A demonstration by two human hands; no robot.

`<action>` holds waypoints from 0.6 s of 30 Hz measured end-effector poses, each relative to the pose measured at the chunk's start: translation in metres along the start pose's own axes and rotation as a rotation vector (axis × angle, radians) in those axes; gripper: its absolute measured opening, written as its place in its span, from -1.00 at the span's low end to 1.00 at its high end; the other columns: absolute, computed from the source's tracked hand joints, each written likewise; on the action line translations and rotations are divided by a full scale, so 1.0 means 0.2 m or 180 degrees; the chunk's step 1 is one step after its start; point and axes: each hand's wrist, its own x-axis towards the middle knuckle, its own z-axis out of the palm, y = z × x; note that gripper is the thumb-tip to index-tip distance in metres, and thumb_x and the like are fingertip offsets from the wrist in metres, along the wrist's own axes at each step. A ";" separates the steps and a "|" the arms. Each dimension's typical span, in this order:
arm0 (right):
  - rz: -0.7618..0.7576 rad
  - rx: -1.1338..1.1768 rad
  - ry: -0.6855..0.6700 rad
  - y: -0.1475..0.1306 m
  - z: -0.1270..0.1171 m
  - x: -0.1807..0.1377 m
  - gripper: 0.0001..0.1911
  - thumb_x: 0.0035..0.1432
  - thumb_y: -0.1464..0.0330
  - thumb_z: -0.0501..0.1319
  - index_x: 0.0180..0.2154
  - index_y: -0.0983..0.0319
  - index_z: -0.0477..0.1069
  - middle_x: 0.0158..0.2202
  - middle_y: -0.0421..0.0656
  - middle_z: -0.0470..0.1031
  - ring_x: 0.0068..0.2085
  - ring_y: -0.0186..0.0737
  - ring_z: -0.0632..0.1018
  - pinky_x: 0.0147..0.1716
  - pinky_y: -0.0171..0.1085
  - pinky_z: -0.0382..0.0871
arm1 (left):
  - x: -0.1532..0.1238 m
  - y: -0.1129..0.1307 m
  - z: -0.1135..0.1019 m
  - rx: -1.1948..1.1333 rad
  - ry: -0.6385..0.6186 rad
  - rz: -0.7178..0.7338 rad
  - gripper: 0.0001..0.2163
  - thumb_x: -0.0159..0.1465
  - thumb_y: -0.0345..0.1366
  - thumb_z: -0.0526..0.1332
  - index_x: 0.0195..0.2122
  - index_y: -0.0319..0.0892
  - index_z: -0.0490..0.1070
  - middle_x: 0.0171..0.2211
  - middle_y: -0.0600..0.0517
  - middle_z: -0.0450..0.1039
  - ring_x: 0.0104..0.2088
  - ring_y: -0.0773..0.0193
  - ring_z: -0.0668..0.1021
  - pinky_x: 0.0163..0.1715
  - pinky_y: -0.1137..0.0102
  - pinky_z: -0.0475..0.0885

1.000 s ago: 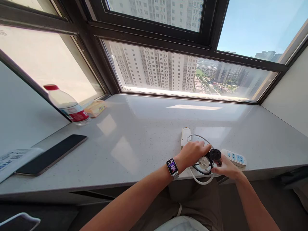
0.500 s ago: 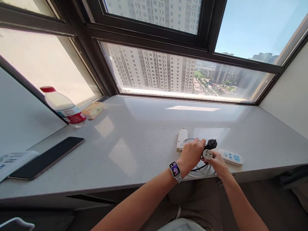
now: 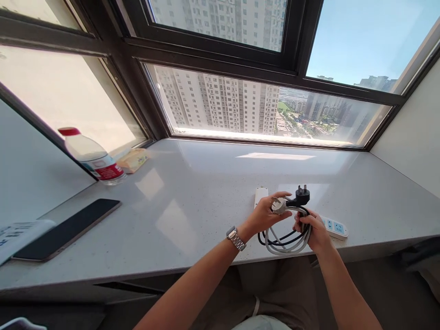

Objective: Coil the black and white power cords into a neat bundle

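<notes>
Between the thumb and fingers of my left hand (image 3: 264, 214) is a white plug (image 3: 278, 206), its metal pins pointing up and left. My right hand (image 3: 315, 230) is closed around a loop of black and grey cables (image 3: 288, 249), which hang in a loose coil above the counter's front edge. A black plug (image 3: 302, 195) stands out above the coil with its pins upward, just right of the white plug. Behind my left hand lies a white power strip (image 3: 261, 196), partly hidden. Another white power strip (image 3: 338, 228) with blue sockets rests beside my right hand, its left end covered.
On the left of the pale counter (image 3: 206, 183) lie a dark phone (image 3: 68, 229) and a white object with print (image 3: 24, 236). A red-capped bottle (image 3: 99, 160) stands by a tissue pack (image 3: 133, 160) near the window. The counter's front edge runs below my hands.
My hands have moved apart. My left hand has turned and now grips the white plug, bringing it left. The black plug's pins now point up, and the cable coil shows more fully.
</notes>
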 end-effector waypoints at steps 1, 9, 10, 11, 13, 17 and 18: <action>-0.0009 -0.0012 -0.0080 0.00 0.00 0.00 -0.80 -0.12 0.29 0.31 -0.50 0.24 0.33 -0.67 -0.33 0.26 -0.70 -0.46 0.24 -0.58 -0.31 0.31 | -0.01 0.00 0.00 -0.0208 0.0000 -0.0097 -0.53 0.14 -0.07 0.24 0.02 -0.19 0.31 -0.44 0.09 0.39 -0.50 0.37 0.41 -0.46 0.45 0.33; 0.0052 -0.1264 -0.0278 -0.02 0.04 0.01 -0.58 -0.03 0.02 0.30 -0.47 0.21 0.25 -0.73 -0.44 -0.03 -0.71 -0.53 -0.01 -0.74 -0.44 -0.12 | -0.02 0.06 0.01 -0.0170 0.0301 -0.0180 -0.72 0.05 -0.08 0.28 -0.46 -0.21 0.33 -0.57 0.13 0.28 -0.53 0.40 0.31 -0.53 0.48 0.23; -0.0023 -0.1419 -0.0239 -0.02 0.04 0.01 -0.58 -0.02 0.01 0.29 -0.47 0.21 0.27 -0.74 -0.43 -0.01 -0.71 -0.52 0.01 -0.74 -0.43 -0.11 | -0.02 0.07 0.01 -0.0192 0.0362 -0.0172 -0.71 0.05 -0.08 0.28 -0.52 -0.21 0.31 -0.58 0.13 0.28 -0.53 0.40 0.32 -0.53 0.48 0.24; -0.0109 -0.1519 -0.0191 -0.01 0.04 0.01 -0.58 -0.02 0.00 0.28 -0.46 0.21 0.28 -0.74 -0.42 0.00 -0.71 -0.51 0.02 -0.74 -0.42 -0.11 | -0.01 0.07 0.01 -0.0280 0.0467 -0.0192 -0.69 0.05 -0.07 0.29 -0.55 -0.21 0.31 -0.58 0.11 0.30 -0.53 0.39 0.34 -0.52 0.47 0.26; -0.0287 -0.1572 -0.0080 -0.01 0.01 0.00 -0.59 0.01 0.01 0.26 -0.46 0.21 0.28 -0.74 -0.41 0.01 -0.71 -0.50 0.02 -0.74 -0.41 -0.09 | -0.01 0.08 0.00 -0.0696 0.0841 -0.0299 -0.66 0.05 -0.02 0.28 -0.56 -0.22 0.35 -0.55 0.07 0.37 -0.47 0.33 0.43 -0.44 0.43 0.35; -0.0589 -0.1460 0.0082 -0.01 -0.05 0.01 -0.55 -0.01 -0.05 0.25 -0.48 0.19 0.25 -0.72 -0.41 -0.02 -0.69 -0.48 -0.01 -0.72 -0.39 -0.07 | -0.01 0.11 -0.06 -0.1864 0.1605 -0.0597 -0.58 0.02 0.08 0.30 -0.60 -0.21 0.28 -0.62 0.09 0.31 -0.47 0.30 0.49 -0.38 0.37 0.43; -0.0621 -0.1455 0.0057 -0.01 -0.05 0.01 -0.52 -0.02 -0.10 0.22 -0.48 0.19 0.25 -0.72 -0.41 -0.04 -0.69 -0.48 -0.02 -0.72 -0.39 -0.07 | -0.01 0.11 -0.07 -0.2058 0.1664 -0.0701 -0.56 -0.02 0.08 0.33 -0.61 -0.19 0.22 -0.67 0.16 0.21 -0.57 0.37 0.44 -0.47 0.41 0.40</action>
